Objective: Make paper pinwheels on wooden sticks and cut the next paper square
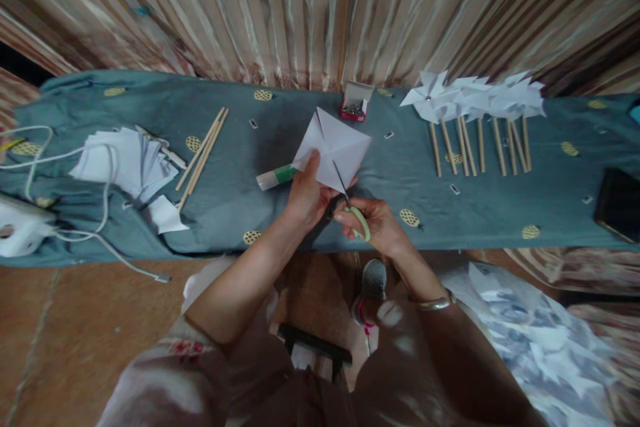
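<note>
My left hand pinches the near corner of a creased white paper square, holding it up over the teal cloth-covered table. My right hand grips scissors with pale green handles; the blades point up into the paper's lower edge along a diagonal crease. A glue stick with a green band lies on the cloth just left of my left hand.
A stack of white paper squares and several wooden sticks lie at the left, with a white cable. A small box of pins sits behind the paper. Finished paper pinwheels on sticks lie at the right, a dark phone beyond.
</note>
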`<state>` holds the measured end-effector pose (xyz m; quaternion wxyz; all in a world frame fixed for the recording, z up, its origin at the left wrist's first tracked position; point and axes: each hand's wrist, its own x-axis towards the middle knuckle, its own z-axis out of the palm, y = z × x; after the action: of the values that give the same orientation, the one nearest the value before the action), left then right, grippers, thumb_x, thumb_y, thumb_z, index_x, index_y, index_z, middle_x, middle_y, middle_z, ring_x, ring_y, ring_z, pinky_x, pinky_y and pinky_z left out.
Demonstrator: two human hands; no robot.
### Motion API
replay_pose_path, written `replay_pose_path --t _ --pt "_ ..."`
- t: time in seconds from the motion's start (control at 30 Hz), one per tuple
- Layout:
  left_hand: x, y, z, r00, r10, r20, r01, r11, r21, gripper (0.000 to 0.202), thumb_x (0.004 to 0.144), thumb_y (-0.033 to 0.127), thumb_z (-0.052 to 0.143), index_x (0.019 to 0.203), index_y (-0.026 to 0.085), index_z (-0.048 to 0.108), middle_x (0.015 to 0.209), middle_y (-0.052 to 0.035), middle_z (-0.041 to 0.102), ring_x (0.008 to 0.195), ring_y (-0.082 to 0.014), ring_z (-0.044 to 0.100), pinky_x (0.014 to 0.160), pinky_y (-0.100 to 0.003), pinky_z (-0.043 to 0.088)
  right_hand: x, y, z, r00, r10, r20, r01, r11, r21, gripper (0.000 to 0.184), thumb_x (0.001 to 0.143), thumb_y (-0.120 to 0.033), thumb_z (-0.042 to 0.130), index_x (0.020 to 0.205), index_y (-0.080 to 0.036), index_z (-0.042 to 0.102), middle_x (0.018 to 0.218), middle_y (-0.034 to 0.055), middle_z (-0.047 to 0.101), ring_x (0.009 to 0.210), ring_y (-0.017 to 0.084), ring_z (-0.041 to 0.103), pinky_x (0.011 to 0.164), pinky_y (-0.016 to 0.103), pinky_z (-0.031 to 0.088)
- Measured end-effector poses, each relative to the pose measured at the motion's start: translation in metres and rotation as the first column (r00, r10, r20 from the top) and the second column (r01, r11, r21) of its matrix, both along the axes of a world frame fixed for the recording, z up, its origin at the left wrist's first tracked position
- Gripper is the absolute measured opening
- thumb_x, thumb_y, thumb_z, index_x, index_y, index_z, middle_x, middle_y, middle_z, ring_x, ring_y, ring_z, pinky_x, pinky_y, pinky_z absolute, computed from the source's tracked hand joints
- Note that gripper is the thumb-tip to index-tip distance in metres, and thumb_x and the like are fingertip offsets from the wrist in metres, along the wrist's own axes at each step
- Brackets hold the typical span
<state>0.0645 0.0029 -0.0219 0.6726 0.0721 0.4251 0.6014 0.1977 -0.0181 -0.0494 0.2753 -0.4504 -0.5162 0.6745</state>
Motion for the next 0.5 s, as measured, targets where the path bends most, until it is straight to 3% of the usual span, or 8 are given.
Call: replay_pose_path --t 0.3,0.5 --pt "0.000 0.000 -0.002 1.000 0.000 -0.001 0.000 1.000 0.015 0.031 0.102 0.033 0.038 0.119 0.014 0.057 0.115 -0.0109 0.070 0.094 -0.0216 0.071 0.091 -0.041 0.057 0.000 0.000 -0.001 1.000 -0.014 -0.012 0.013 0.999 -0.029 0.040 0.060 -0.054 0.084 0.066 -0.019 0.066 0.049 -0.0054 0.057 0.041 0.007 0.047 0.041 0.020 0.041" --pt "-0.006 0.005 -0.005 0.997 0.072 0.022 -0.072 0.997 0.015 0.023 0.100 0.031 0.045 0.108 0.017 0.062 0.098 -0.0042 0.073 0.089 -0.0172 0.071 0.092 -0.037 0.056 0.001 0.001 0.011 0.999 0.050 -0.013 -0.050 0.996 -0.076 0.044 0.058 -0.056 0.085 0.069 -0.018 0.063 0.053 -0.0055 0.058 0.043 0.006 0.050 0.043 0.019 0.042"
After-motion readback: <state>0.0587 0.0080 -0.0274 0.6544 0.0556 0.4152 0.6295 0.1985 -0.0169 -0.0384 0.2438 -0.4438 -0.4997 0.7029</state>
